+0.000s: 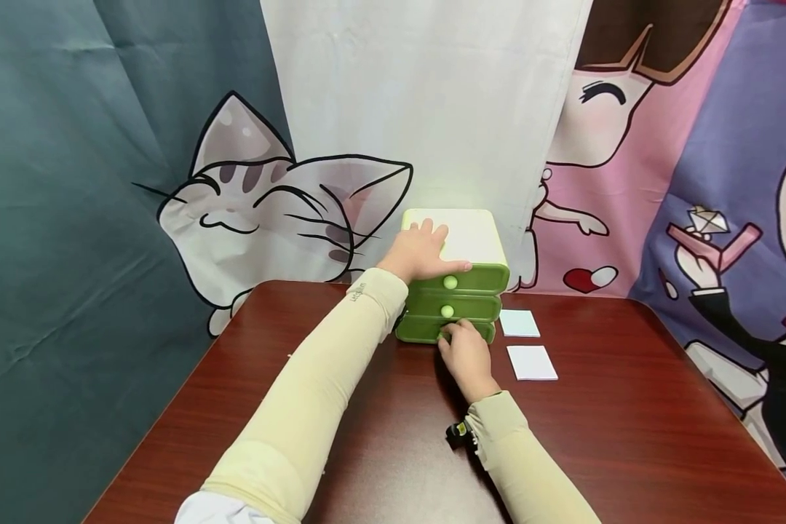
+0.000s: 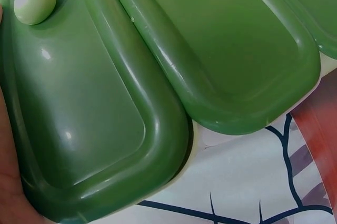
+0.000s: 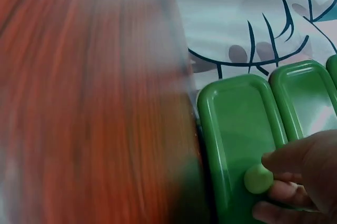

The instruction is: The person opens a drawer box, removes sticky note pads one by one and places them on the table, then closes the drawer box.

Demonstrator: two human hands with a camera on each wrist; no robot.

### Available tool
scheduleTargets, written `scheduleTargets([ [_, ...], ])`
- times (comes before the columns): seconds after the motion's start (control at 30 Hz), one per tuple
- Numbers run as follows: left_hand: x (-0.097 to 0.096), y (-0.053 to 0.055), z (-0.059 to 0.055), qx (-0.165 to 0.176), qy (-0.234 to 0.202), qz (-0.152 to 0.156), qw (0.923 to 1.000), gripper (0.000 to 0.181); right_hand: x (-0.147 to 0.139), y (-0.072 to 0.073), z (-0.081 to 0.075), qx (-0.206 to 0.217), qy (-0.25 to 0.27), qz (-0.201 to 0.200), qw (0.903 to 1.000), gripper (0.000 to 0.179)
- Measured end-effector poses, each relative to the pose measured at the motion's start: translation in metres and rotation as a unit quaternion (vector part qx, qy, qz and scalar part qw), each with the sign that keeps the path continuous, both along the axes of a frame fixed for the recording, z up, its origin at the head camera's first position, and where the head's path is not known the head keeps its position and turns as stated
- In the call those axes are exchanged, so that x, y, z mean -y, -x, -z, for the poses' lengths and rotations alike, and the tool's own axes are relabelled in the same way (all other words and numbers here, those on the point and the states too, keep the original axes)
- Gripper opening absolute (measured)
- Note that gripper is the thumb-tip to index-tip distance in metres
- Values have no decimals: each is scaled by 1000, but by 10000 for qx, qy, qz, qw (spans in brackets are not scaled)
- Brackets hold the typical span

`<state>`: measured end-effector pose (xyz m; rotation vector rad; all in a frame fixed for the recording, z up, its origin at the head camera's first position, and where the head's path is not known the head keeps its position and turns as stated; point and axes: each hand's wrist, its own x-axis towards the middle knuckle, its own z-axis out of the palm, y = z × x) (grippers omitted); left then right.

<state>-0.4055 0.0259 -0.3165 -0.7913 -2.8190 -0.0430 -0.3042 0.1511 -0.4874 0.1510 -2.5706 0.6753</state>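
A small green drawer cabinet (image 1: 485,306) with a white top stands at the far side of the table, three drawers high, each front with a pale round knob. My left hand (image 1: 426,252) rests on the cabinet's top with fingers spread, its thumb along the front edge. The top drawer's knob (image 2: 35,1) shows close up in the left wrist view. At the bottom drawer (image 3: 239,124), my right hand (image 1: 466,356) pinches the light green knob (image 3: 258,178) between thumb and fingers. All drawers look closed; the bottom one is partly covered by my hand.
Two square paper pads, one pale blue (image 1: 519,323) and one white (image 1: 533,362), lie right of the cabinet on the reddish-brown table (image 1: 629,407). Behind hangs a cartoon-printed curtain (image 1: 426,94).
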Motion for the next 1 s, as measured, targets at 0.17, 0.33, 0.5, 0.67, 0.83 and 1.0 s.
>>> scheduleTargets([
  [0.17,-2,-2,-1,1,27,-4,10000,96,3,-2,-3,195,7,171,9997,16],
  [0.33,-2,-4,-3,-6,-2,21,10000,95,4,-4,-7,249,-141,239,9993,16],
  [0.5,-2,-4,-2,2,-13,26,10000,95,6,-7,-10,161,-352,304,9988,9],
  [0.67,-2,-1,0,-33,1,-15,10000,95,9,-10,-12,161,-615,399,9972,13],
  [0.83,-1,1,2,-41,-10,-7,10000,94,11,-13,-13,292,-812,496,9950,22],
  [1.0,-1,2,2,-61,-36,-11,10000,91,13,-18,-18,352,-953,532,9934,26],
])
